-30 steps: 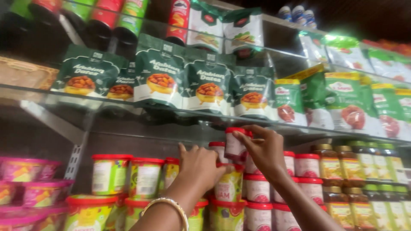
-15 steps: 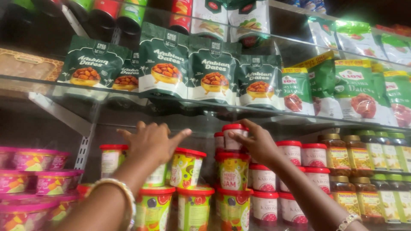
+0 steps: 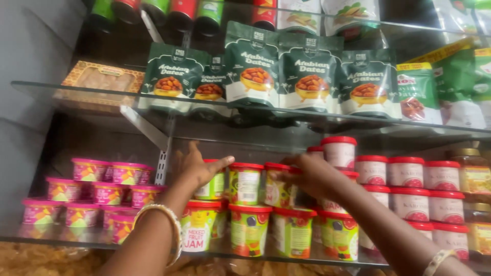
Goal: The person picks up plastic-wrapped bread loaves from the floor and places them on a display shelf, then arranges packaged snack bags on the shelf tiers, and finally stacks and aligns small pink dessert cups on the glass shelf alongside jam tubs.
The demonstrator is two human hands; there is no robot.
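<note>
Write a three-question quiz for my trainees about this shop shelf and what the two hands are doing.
1. True or false: the left hand rests on a red-lidded jar.
2. The dark green pouches stand: A) below the jars, B) on the glass shelf above, C) on the floor.
3. What colour are the small tubs at far left?

Key: 1 true; 2 B; 3 pink. The right hand also touches the jars.

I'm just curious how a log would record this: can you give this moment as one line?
left hand: resting on red-lidded jam tub | right hand: touching neighbouring jam tub | place: glass shelf | nearby: pink tubs, date pouches
</note>
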